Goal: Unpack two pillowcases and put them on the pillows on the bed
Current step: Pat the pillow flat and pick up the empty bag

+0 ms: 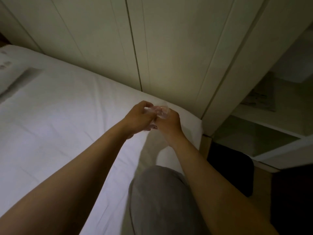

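Observation:
Both of my hands meet above the far right corner of the white bed. My left hand and my right hand are closed together on a crumpled piece of clear plastic wrapping, bunched small between the fingers. A flat pale object, perhaps a folded pillowcase or a pillow, lies blurred at the left edge of the bed. No other pillow shows.
White panelled wardrobe doors stand right behind the bed. White open shelves sit to the right, with a paper on one. My knee in grey trousers rests on the bed's near edge. A dark object lies on the floor.

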Action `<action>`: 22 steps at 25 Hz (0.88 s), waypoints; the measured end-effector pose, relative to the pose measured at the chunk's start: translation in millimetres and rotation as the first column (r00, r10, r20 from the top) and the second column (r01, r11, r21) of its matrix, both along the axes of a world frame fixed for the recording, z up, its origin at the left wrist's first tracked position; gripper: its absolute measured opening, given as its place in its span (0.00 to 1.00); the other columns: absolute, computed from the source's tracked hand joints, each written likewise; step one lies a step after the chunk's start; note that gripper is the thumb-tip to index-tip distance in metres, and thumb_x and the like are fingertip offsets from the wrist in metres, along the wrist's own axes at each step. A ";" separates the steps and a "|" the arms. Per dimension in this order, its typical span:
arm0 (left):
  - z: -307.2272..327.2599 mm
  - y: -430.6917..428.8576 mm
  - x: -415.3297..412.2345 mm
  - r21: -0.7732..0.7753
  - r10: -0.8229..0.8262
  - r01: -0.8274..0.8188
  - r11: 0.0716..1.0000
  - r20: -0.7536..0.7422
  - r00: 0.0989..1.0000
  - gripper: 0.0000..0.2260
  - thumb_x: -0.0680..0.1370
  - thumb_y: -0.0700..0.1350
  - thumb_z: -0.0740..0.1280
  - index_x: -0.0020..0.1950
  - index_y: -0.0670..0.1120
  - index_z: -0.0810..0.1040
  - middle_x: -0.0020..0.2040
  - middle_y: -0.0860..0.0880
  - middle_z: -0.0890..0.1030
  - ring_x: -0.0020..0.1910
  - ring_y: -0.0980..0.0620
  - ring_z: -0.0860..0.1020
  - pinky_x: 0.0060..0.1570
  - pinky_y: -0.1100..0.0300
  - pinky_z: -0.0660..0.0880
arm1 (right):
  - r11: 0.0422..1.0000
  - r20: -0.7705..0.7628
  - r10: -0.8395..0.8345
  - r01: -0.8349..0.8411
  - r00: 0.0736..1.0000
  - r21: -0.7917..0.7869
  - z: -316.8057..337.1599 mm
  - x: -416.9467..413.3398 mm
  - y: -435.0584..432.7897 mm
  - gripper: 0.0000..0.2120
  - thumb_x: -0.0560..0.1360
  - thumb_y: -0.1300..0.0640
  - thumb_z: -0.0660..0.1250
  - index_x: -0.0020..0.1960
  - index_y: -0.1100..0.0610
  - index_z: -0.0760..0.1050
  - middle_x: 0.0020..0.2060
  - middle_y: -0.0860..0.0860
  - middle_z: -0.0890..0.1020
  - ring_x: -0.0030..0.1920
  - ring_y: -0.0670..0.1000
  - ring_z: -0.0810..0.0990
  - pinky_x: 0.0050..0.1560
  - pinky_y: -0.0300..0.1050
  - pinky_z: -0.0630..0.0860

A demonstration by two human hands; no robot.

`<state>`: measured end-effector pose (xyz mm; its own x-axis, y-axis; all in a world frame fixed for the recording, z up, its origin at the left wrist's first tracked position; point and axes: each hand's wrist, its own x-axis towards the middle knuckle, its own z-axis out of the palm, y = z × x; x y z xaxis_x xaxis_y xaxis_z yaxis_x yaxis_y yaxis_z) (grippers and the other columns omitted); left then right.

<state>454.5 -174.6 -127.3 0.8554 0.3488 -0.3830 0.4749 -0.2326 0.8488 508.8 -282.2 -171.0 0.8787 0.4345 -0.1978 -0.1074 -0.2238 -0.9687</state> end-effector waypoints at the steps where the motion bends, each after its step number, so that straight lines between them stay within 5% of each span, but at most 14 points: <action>1: -1.5 3.0 -9.3 0.000 0.011 -0.011 1.000 0.004 1.000 0.16 0.80 0.48 0.67 0.65 0.47 0.70 0.51 0.47 0.80 0.41 0.51 0.85 0.41 0.59 0.82 | 1.000 -0.004 0.017 -0.017 1.000 -0.013 -0.6 -7.8 3.4 0.15 0.76 0.67 0.65 0.43 0.47 0.76 0.41 0.47 0.82 0.43 0.49 0.82 0.49 0.49 0.81; 3: -3.2 15.5 -33.0 0.000 0.037 -0.037 0.999 0.009 0.999 0.14 0.80 0.48 0.66 0.65 0.47 0.70 0.50 0.47 0.81 0.39 0.52 0.85 0.40 0.60 0.82 | 0.997 -0.005 0.072 -0.072 0.997 -0.040 1.5 -28.0 18.9 0.11 0.77 0.67 0.64 0.45 0.51 0.77 0.43 0.50 0.83 0.42 0.48 0.82 0.48 0.47 0.81; 7: 1.0 52.8 -86.6 -0.027 0.132 -0.131 0.991 0.031 0.991 0.09 0.81 0.47 0.65 0.59 0.47 0.73 0.47 0.45 0.82 0.38 0.50 0.85 0.44 0.51 0.83 | 0.908 0.070 0.282 -0.243 0.957 -0.342 21.7 -64.2 64.5 0.06 0.79 0.56 0.66 0.52 0.56 0.78 0.44 0.54 0.84 0.43 0.52 0.85 0.47 0.47 0.83; 13: 11.0 124.0 -177.9 -0.108 0.299 -0.286 0.952 0.144 0.943 0.11 0.78 0.47 0.68 0.58 0.47 0.73 0.48 0.46 0.81 0.41 0.47 0.85 0.42 0.51 0.83 | 0.927 0.074 0.289 -0.260 0.955 -0.270 48.7 -145.5 137.5 0.03 0.75 0.54 0.71 0.48 0.49 0.81 0.40 0.50 0.85 0.39 0.49 0.85 0.44 0.49 0.84; 16: -12.1 155.9 -230.3 0.099 0.153 -0.157 0.983 0.042 0.987 0.18 0.77 0.48 0.66 0.67 0.50 0.69 0.56 0.45 0.79 0.51 0.45 0.82 0.51 0.49 0.81 | 0.925 0.036 0.251 -0.229 0.967 -0.303 24.2 -202.4 159.1 0.03 0.77 0.57 0.68 0.48 0.52 0.81 0.42 0.53 0.84 0.39 0.51 0.85 0.44 0.46 0.84; 19: -59.8 182.9 -284.8 0.438 0.006 0.117 0.892 -0.269 0.963 0.35 0.75 0.56 0.66 0.78 0.59 0.51 0.75 0.42 0.62 0.71 0.38 0.66 0.67 0.40 0.67 | 0.854 0.012 0.256 -0.220 0.967 -0.472 -25.7 -250.7 160.1 0.07 0.80 0.55 0.63 0.49 0.56 0.79 0.43 0.52 0.82 0.41 0.49 0.81 0.31 0.25 0.71; 22: -134.4 167.9 -344.6 0.529 0.003 0.331 0.781 -0.533 0.846 0.51 0.67 0.68 0.69 0.74 0.67 0.32 0.79 0.47 0.36 0.75 0.29 0.39 0.61 0.20 0.44 | 0.851 -0.174 0.073 -0.153 0.982 -0.503 -95.0 -286.8 141.5 0.09 0.78 0.53 0.67 0.46 0.58 0.80 0.43 0.56 0.83 0.41 0.54 0.83 0.35 0.38 0.80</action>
<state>109.9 -6.7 -261.7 0.6794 0.5137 -0.5239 0.6793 -0.7103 0.1845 222.0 -140.8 -266.0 0.7746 0.3308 -0.5391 -0.1792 -0.7027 -0.6886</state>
